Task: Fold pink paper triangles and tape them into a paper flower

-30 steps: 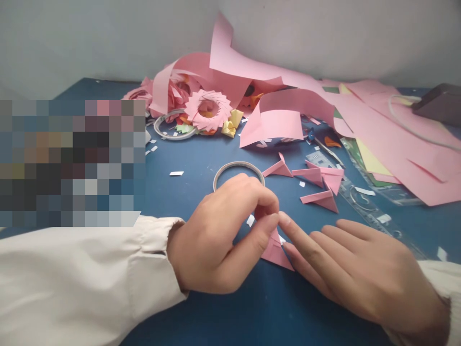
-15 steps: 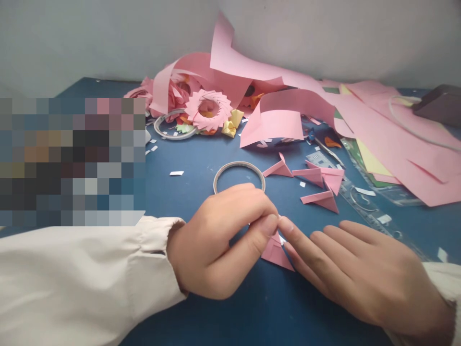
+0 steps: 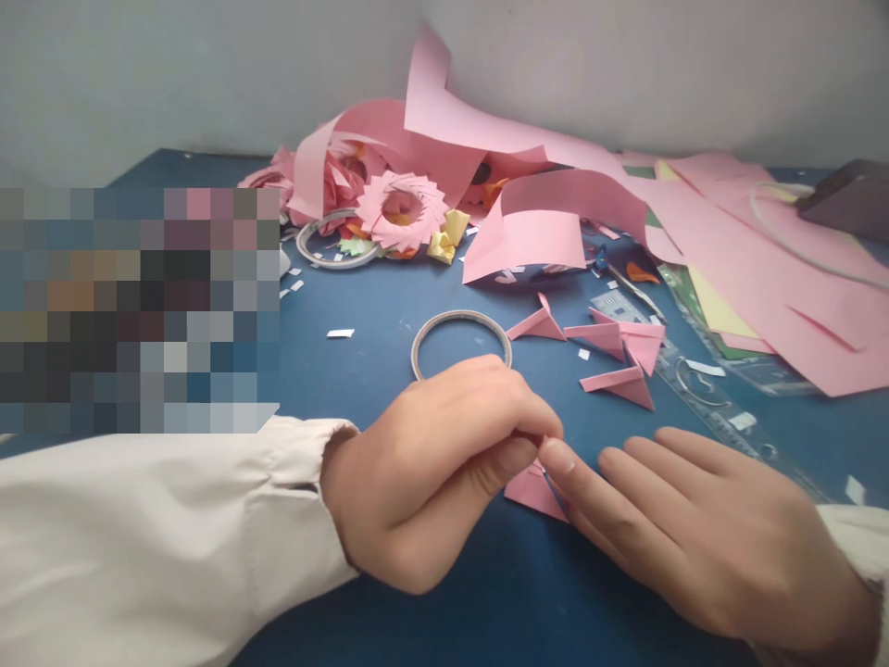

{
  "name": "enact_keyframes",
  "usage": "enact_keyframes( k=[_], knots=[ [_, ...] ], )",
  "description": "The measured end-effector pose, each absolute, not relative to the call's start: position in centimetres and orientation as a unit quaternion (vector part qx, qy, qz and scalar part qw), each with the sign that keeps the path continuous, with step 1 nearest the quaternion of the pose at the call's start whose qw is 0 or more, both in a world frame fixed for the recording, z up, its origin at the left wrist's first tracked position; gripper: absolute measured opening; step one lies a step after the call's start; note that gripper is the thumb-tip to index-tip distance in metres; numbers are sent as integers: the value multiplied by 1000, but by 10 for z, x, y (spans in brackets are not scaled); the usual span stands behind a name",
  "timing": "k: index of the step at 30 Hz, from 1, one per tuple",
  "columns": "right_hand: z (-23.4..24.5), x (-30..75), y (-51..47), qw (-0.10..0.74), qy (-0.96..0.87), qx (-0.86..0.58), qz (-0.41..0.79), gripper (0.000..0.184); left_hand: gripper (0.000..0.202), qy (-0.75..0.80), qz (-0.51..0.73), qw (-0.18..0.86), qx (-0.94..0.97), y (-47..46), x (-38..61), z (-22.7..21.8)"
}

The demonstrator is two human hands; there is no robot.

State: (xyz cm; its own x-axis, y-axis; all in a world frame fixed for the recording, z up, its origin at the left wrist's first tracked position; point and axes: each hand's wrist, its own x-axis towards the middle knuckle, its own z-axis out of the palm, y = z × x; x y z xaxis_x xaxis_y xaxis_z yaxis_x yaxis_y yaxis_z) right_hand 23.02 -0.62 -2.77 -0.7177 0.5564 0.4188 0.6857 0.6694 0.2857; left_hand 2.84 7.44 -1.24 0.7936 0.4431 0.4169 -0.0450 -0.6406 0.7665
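Note:
A small folded pink paper triangle [image 3: 533, 489] lies on the blue table [image 3: 389, 306] at the lower middle. My left hand [image 3: 431, 463] pinches its upper edge between thumb and fingers. My right hand [image 3: 694, 533] lies flat beside it, its index fingertip pressing on the piece right against my left thumb. Most of the triangle is hidden under both hands.
Several finished pink folded triangles [image 3: 618, 357] lie just beyond my right hand. A tape ring [image 3: 460, 338] sits behind my left hand, another ring [image 3: 337, 243] farther back. A pink paper wreath [image 3: 403, 208], loose pink sheets [image 3: 750, 259], a clear ruler [image 3: 715, 389] and white scraps lie about.
My left hand has lowered and rolled forward, pressing the raised flap of the pink piece down. My right index finger stayed at the fold.

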Motion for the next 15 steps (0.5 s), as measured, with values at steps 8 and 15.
enact_keyframes(
  k=[8, 15],
  knots=[
    [-28, 230, -5, 145, -904, -340, -214, 68, 15, 118, 295, 390, 864, 75, 30, -8],
    [-33, 233, -6, 163, -907, -344, -180, 70, 15, 126, 312, 375, 864, 75, 31, -7]
  ],
)
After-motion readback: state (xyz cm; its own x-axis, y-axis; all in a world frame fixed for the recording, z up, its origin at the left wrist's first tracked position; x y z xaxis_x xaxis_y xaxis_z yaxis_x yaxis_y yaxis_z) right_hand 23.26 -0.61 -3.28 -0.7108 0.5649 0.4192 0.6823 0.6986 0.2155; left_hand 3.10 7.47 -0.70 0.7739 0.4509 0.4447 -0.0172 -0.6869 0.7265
